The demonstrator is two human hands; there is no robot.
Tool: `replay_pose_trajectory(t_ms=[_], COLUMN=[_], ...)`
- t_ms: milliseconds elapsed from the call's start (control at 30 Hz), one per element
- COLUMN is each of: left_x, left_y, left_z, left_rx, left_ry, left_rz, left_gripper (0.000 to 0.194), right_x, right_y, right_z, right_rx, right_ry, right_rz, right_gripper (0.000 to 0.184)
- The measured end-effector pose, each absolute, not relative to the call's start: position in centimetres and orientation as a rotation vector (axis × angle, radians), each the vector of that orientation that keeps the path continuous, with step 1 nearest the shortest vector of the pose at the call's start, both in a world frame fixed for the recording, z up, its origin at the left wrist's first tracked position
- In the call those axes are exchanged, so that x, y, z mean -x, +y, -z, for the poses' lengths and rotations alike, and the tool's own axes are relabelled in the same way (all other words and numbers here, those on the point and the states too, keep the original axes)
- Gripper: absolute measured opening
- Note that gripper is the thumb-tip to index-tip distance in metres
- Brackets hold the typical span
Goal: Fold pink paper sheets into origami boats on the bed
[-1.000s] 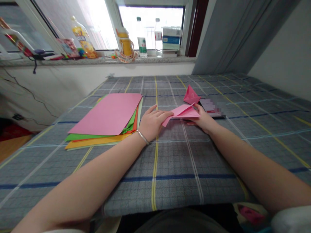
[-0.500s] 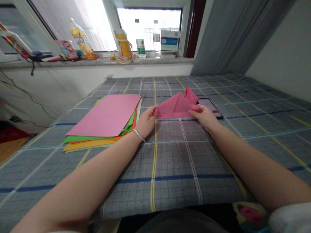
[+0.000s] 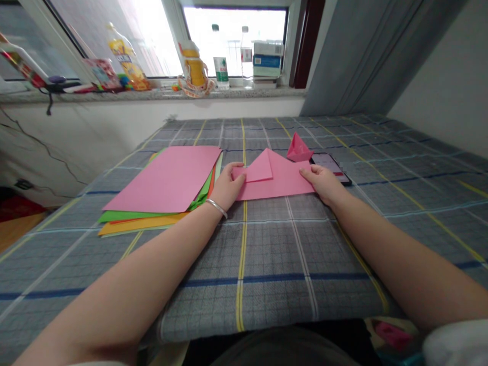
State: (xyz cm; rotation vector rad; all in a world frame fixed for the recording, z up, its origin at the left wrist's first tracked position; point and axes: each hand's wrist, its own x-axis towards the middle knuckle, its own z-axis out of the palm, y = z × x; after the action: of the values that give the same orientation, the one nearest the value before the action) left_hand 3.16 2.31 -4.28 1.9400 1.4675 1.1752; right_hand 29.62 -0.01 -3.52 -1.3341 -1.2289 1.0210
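Observation:
A pink sheet of paper, partly folded, stretches between my two hands above the checked tablecloth. One corner flap on its left side is folded down to a point at the top, while the right side lies opened out. My left hand, with a silver bangle at the wrist, pinches the left end between thumb and fingers. At the right end, the thumb of my right hand lies on the paper with the fingers behind it. Just beyond stands a small folded pink paper boat.
Left of my hands lies a stack of coloured paper, pink on top. A phone rests beside the boat, near my right hand. Bottles, a yellow cup and boxes line the windowsill behind the table.
The pink paper's lower band has opened out, and its right flap is unfolded. The sheet now shows a broader face toward me, and the boat behind it is more visible.

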Motion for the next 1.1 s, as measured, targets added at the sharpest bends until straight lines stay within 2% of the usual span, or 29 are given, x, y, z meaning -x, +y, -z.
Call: replay_pose_trajectory(t_ms=[100,267,367,533,667,767,867,1100], left_x=[-3.2,-3.0,-2.9,-2.9,-2.9,-2.9,-3.2,-4.0], left_y=[2.1,1.6,1.5,1.5,1.7,1.6,1.0,-0.4], left_z=[4.0,3.2,2.8,2.8,3.1,3.2,3.0,2.2], left_rx=[-1.862,-1.814,-1.911,-2.083,-2.180,-2.274,-2.429,-2.621], left_ry=[1.499,1.499,1.497,1.527,1.537,1.558,1.593,1.673], left_rz=[-1.164,-0.983,-0.850,-0.712,-0.680,-0.644,-0.547,-0.396], left_gripper=[0.041,0.055,0.050,0.034,0.025,0.025,0.025,0.028], right_x=[-29.9,-30.4,-30.4,-30.0,-29.9,-29.9,-29.8,-29.4], right_y=[0.1,0.1,0.0,-0.4,-0.8,-1.0,-1.1,-1.2], right_z=[3.7,4.1,4.1,3.0,2.4,2.3,2.4,2.6], right_rx=[1.396,1.505,1.541,1.723,1.875,1.892,1.877,1.822], right_ry=[-1.306,-1.453,-1.530,-1.723,-1.890,-1.979,-2.024,-2.102], right_rz=[-1.052,-1.076,-1.040,-0.859,-0.597,-0.447,-0.348,-0.272], right_gripper=[0.017,0.014,0.016,0.007,0.022,0.027,0.024,0.021])
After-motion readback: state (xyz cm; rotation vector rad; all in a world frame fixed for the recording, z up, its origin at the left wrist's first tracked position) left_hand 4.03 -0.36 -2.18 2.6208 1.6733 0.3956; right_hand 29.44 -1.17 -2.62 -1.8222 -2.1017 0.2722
